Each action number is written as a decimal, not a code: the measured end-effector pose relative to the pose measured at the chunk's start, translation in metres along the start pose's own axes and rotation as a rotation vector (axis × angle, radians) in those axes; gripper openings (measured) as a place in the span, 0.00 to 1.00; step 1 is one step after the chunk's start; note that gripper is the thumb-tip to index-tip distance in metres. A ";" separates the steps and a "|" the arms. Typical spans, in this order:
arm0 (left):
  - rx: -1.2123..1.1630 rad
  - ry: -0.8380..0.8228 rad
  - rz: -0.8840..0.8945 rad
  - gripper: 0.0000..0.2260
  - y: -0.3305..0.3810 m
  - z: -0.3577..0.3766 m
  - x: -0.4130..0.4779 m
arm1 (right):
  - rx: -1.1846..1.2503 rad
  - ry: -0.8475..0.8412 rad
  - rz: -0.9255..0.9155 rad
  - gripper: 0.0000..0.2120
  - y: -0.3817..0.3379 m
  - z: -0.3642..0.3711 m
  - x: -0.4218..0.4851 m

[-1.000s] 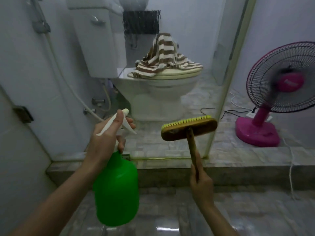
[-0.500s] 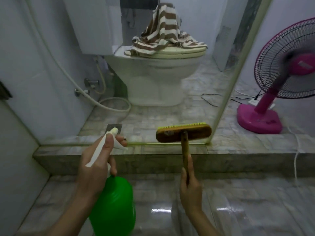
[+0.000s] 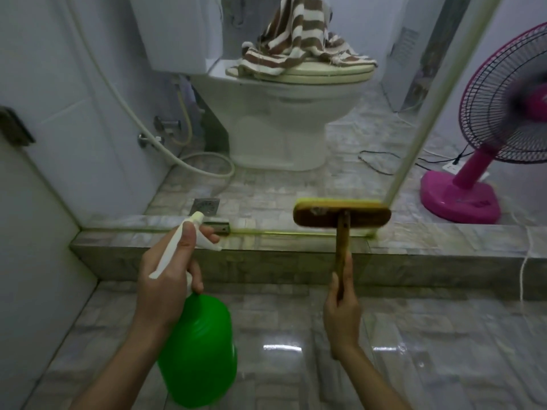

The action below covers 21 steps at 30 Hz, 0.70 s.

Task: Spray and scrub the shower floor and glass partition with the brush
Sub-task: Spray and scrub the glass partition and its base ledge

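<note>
Two hands, both occupied. Left hand (image 3: 165,279) wraps neck of green plastic spray bottle (image 3: 198,350), forefinger curled over white trigger, nozzle aimed at lower glass. Right hand (image 3: 340,312) grips end of wooden-handled scrub brush with yellow-green bristles (image 3: 342,216). Brush head level, bristles toward clear glass partition (image 3: 370,119), low, just beside pale frame post (image 3: 414,137), above grey tiled curb (image 3: 266,261). Wet marble-pattern shower floor (image 3: 296,365) beneath both forearms. Behind glass: white toilet (image 3: 281,113), brown-striped towel (image 3: 299,39) on lid. Pink pedestal fan (image 3: 488,143) at right.

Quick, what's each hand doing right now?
Left hand: closed around the green spray bottle, finger on its trigger.
Right hand: closed around the brush handle.
</note>
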<state>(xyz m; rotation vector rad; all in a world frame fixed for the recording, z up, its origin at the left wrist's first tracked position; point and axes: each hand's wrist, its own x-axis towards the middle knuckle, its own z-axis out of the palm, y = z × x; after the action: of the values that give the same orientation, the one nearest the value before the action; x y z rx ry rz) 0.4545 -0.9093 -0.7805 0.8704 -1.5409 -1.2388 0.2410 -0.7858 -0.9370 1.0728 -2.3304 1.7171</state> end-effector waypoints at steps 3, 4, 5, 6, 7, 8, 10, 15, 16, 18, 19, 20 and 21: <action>0.025 0.009 0.000 0.18 -0.004 0.000 0.001 | 0.031 0.086 -0.173 0.25 -0.043 0.006 0.058; 0.036 0.009 0.003 0.17 -0.004 0.001 0.001 | 0.025 0.123 -0.211 0.25 -0.055 0.009 0.073; 0.046 0.009 0.006 0.18 -0.004 0.001 0.002 | 0.022 0.147 -0.233 0.25 -0.060 0.012 0.080; 0.046 0.011 0.009 0.18 -0.003 0.001 0.003 | 0.019 0.159 -0.236 0.25 -0.057 0.013 0.079; 0.030 0.018 0.011 0.18 -0.003 0.001 0.003 | 0.001 0.139 -0.229 0.26 -0.046 0.013 0.070; 0.008 0.028 0.010 0.19 -0.002 0.001 0.003 | -0.028 0.087 -0.217 0.26 -0.028 0.010 0.053; -0.010 0.038 0.003 0.20 -0.002 0.000 0.004 | -0.120 -0.058 -0.149 0.24 0.005 0.000 0.012; -0.024 0.041 -0.005 0.24 -0.003 -0.002 0.002 | -0.073 -0.136 -0.188 0.25 -0.021 0.001 0.013; -0.016 0.042 -0.007 0.22 -0.004 -0.002 0.002 | -0.049 -0.098 -0.262 0.24 -0.044 0.007 0.038; 0.007 0.040 -0.005 0.19 -0.004 -0.004 0.001 | -0.025 0.023 -0.354 0.24 -0.088 0.018 0.085; 0.017 0.044 -0.002 0.18 -0.002 -0.005 0.000 | -0.009 0.068 -0.371 0.24 -0.099 0.023 0.099; 0.021 0.051 0.004 0.18 0.000 -0.006 0.000 | 0.007 0.091 -0.371 0.25 -0.101 0.026 0.102; 0.016 0.058 0.012 0.18 0.003 -0.008 0.000 | 0.006 0.094 -0.366 0.26 -0.091 0.028 0.095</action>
<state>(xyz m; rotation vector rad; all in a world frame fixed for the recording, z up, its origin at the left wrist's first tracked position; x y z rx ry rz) 0.4621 -0.9106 -0.7770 0.8987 -1.5098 -1.1843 0.2295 -0.8693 -0.8322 1.2911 -1.9261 1.5977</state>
